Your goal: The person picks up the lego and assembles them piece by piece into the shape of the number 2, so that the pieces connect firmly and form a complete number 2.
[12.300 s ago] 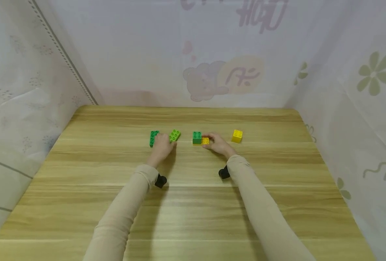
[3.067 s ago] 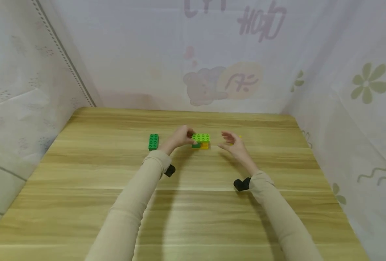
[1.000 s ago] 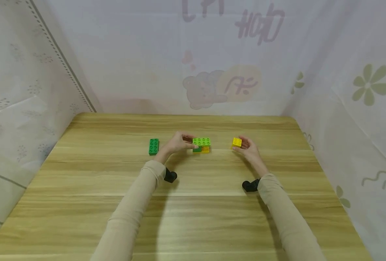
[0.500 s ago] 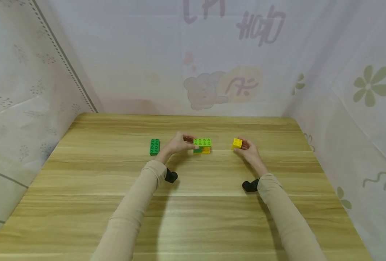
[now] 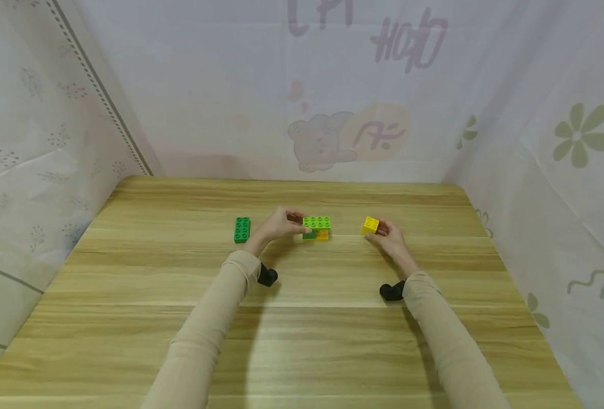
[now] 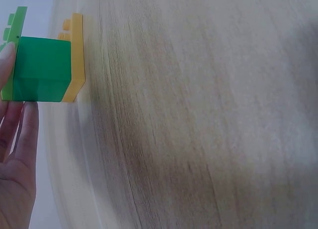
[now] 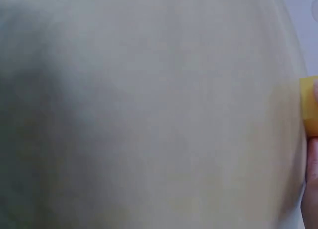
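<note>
Yellow cube-shaped plastic brick point(image 5: 370, 225) is pinched by the right hand point(image 5: 393, 240), right of the lime, green and orange plastic brick stack point(image 5: 316, 222) the left hand point(image 5: 279, 225) pinches; I judge pick-up current, with a steady, level hold probably required next.

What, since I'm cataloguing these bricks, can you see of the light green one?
The light green brick is a thin, flat plate, plastic by its look, with two rows of four round studs on top. It lies level, its long side running left to right, as the top layer of a small stack. Its left part sits on a dark green block; its right part overhangs the yellow-orange plate below, with a gap between. The left hand pinches its left end.
</note>
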Demonstrator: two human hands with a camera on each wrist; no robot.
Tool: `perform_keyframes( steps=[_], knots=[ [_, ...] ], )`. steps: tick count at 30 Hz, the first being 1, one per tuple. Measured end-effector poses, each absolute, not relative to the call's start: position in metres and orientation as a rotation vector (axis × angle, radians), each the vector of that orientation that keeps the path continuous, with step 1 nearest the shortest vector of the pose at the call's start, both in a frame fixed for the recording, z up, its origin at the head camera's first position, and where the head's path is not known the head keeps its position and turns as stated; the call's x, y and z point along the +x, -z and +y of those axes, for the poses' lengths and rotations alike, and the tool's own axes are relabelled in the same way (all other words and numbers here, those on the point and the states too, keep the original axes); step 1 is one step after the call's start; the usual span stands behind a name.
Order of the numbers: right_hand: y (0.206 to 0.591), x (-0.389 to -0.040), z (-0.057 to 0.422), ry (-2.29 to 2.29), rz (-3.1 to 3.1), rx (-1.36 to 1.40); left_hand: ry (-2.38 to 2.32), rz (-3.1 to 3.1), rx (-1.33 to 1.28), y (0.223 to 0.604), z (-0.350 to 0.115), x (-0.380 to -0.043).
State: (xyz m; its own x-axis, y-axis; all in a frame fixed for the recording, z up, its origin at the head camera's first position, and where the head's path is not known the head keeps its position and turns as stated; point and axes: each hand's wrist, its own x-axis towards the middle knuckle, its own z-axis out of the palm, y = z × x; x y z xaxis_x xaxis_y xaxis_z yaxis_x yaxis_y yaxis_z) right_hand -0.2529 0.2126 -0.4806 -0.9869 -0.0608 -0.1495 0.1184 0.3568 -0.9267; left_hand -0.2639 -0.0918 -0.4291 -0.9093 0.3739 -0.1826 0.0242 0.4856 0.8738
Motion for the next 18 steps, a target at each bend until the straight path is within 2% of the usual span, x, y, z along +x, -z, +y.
perform_keyframes(
  steps=[18],
  knots=[
    [0.455, -0.259, 0.208, 1.657, 2.449, -0.020, -1.375, 2.394, 0.342, 0.428, -0.091, -0.264]
  ],
)
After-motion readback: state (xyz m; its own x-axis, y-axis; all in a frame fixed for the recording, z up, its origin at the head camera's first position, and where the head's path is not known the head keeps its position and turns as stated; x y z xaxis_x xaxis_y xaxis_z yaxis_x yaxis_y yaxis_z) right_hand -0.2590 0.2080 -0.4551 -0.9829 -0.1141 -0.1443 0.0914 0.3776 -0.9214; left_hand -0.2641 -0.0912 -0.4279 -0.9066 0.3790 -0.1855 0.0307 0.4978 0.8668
